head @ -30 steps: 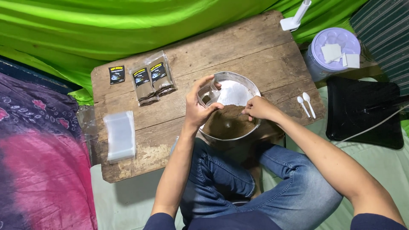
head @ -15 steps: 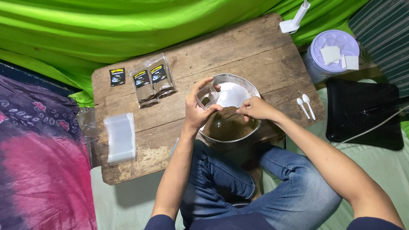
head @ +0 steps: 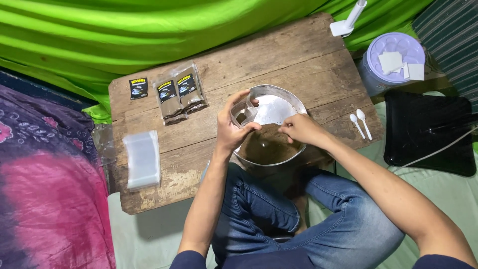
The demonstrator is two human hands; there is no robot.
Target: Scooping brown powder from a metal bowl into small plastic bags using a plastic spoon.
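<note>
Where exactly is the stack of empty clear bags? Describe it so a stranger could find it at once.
Start at the low wooden table in front of the green cloth. Go to its left end, near the purple and pink fabric. The stack of clear bags lies flat there, below the small dark label; unlike the filled packets above, it holds no brown powder and bears no label.

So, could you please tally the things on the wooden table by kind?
Filled packets: 2
Black label: 1
Stack of clear bags: 1
White spoons: 2
Metal bowl of brown powder: 1
Clear bag in left hand: 1
Total: 8
</note>
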